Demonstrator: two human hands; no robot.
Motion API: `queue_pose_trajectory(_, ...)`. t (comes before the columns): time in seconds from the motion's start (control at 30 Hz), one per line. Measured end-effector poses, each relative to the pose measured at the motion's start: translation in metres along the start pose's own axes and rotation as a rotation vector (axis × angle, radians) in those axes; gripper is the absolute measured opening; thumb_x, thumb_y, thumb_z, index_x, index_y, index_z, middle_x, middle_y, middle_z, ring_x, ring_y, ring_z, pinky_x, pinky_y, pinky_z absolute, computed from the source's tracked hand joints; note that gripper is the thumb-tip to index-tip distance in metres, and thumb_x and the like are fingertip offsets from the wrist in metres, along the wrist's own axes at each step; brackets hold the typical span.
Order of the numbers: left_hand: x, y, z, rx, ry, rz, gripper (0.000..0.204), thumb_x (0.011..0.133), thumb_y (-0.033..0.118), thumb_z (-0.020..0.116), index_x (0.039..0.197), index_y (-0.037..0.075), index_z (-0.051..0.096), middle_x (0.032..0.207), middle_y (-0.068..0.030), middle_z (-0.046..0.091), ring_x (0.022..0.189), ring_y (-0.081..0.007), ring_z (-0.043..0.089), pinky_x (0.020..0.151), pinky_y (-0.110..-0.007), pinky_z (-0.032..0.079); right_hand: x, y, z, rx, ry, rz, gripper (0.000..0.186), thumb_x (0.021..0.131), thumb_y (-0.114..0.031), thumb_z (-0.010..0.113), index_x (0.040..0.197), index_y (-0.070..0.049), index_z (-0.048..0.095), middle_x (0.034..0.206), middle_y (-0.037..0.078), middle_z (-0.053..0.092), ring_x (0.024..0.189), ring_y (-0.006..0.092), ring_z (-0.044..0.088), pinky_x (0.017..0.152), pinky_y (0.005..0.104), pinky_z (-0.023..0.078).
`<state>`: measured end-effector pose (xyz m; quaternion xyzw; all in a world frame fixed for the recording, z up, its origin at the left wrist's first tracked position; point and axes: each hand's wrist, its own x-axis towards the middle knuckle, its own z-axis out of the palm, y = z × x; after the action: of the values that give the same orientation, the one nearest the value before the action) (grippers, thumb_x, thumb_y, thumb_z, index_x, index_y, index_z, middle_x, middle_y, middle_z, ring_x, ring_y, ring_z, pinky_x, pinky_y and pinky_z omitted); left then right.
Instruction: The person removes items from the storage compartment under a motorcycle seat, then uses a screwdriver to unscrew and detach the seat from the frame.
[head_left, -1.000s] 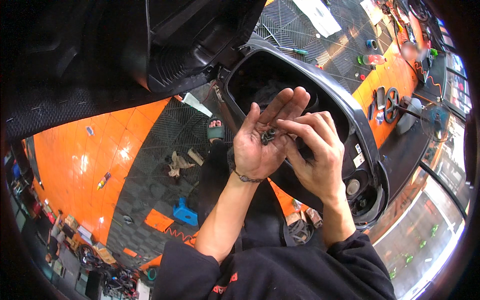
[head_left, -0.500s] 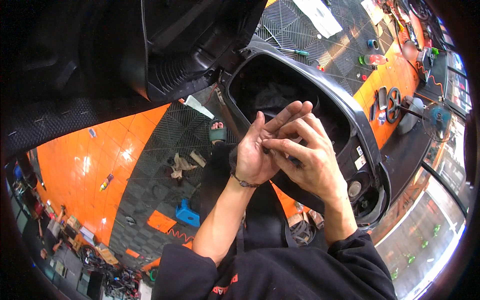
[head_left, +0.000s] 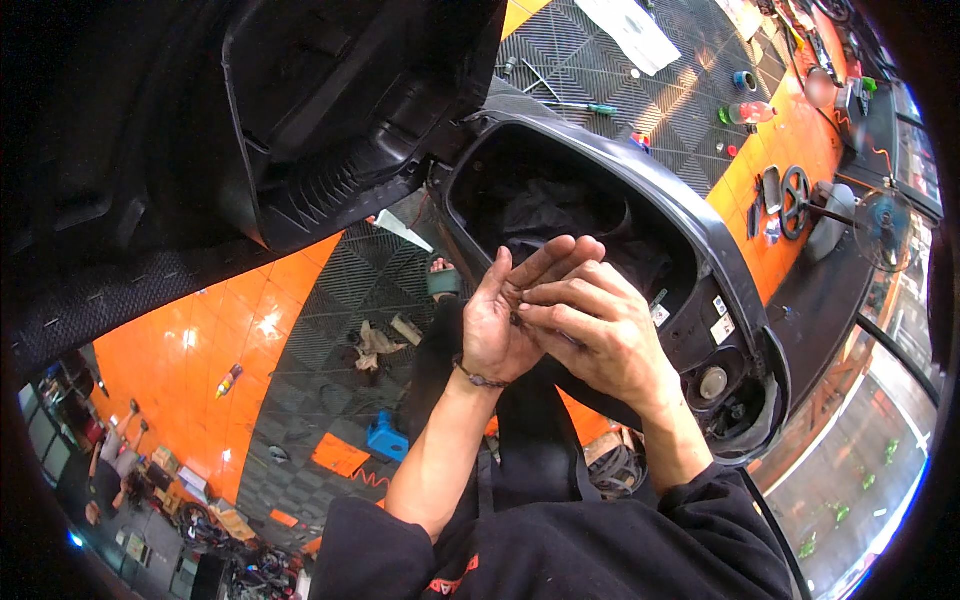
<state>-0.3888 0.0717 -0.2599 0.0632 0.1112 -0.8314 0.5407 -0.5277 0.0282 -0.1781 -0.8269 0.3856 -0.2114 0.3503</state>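
Note:
My left hand (head_left: 496,332) is held palm up over the near side of a scooter's storage compartment (head_left: 655,172), its fingers stretched out. My right hand (head_left: 612,340) bends over that palm, thumb and fingertips pinched together. Something small and dark shows at those fingertips; its kind is too small to tell, and the right fingers hide part of the palm. Dark, cloth-like material (head_left: 545,212) lies inside the compartment. The raised black scooter seat (head_left: 330,130) fills the upper left, underside showing. A round cap (head_left: 712,383) sits at the compartment's right end.
A screwdriver (head_left: 588,107), a red bottle (head_left: 752,113) and a white sheet (head_left: 632,38) lie on the floor beyond the scooter. At left are a blue plastic part (head_left: 386,437), crumpled rags (head_left: 374,345) and a small bottle (head_left: 229,380). A fan (head_left: 885,228) stands at right.
Both hands have dropped slightly in view, and the right fingers have shifted a little on the left palm. The view has tilted, so more of the compartment's inside shows.

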Motion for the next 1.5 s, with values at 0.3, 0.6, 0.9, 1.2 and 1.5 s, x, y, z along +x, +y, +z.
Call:
queue_pose_trajectory(0.3, 0.001, 0.000, -0.011, 0.118, 0.595, 0.101, 0.041, 0.109, 0.034, 0.053, 0.075, 0.013, 0.047, 0.062, 0.0065, 0.030, 0.051, -0.0067, 0.028, 0.047, -0.024, 0.028, -0.001, 0.002, -0.010, 0.228, 0.105, 0.186, 0.018, 0.076, 0.005, 0.074, 0.090, -0.003, 0.067, 0.088, 0.010, 0.071, 0.078, 0.0278, 0.069, 0.072, 0.0368, 0.057)
queue_pose_trajectory(0.6, -0.019, 0.046, -0.083, 1.087, 1.220, 0.586, 0.041, 0.106, 0.041, 0.061, 0.090, 0.004, 0.066, 0.059, 0.0083, 0.036, 0.047, -0.0032, 0.033, 0.042, -0.025, 0.026, -0.006, 0.029, -0.037, 0.081, 0.215, 0.429, 0.013, 0.088, 0.002, 0.076, 0.100, 0.001, 0.073, 0.090, 0.011, 0.072, 0.082, 0.0188, 0.070, 0.076, 0.0296, 0.054)
queue_pose_trajectory(0.9, -0.010, 0.044, -0.141, 1.546, 0.850, 0.536, 0.045, 0.111, 0.037, 0.049, 0.124, -0.002, 0.068, 0.065, -0.0031, 0.053, 0.058, -0.0115, 0.046, 0.054, -0.033, 0.041, 0.006, 0.119, -0.062, 0.105, 0.299, 0.541, 0.018, 0.103, -0.010, 0.062, 0.113, 0.001, 0.072, 0.087, -0.001, 0.061, 0.080, 0.0078, 0.056, 0.074, 0.0239, 0.046)
queue_pose_trajectory(1.2, 0.045, 0.104, -0.139, 1.444, 1.309, 0.421, 0.057, 0.108, 0.041, 0.047, 0.090, -0.008, 0.069, 0.079, -0.0253, 0.071, 0.069, -0.0389, 0.067, 0.064, -0.049, 0.047, 0.096, 0.234, -0.063, 0.249, -0.156, 0.628, 0.034, 0.104, -0.029, 0.063, 0.119, 0.000, 0.073, 0.090, 0.003, 0.069, 0.080, 0.0091, 0.060, 0.074, 0.0258, 0.051)
queue_pose_trajectory(1.5, 0.056, 0.111, -0.203, 1.198, 1.250, 0.554, 0.045, 0.103, 0.031, 0.053, 0.095, -0.011, 0.066, 0.081, -0.0124, 0.067, 0.070, -0.0188, 0.052, 0.066, -0.042, 0.044, 0.188, 0.282, 0.093, -0.039, -0.372, 0.558, 0.038, 0.096, -0.032, 0.057, 0.107, -0.002, 0.078, 0.099, 0.021, 0.077, 0.094, 0.0323, 0.074, 0.089, 0.0436, 0.056)
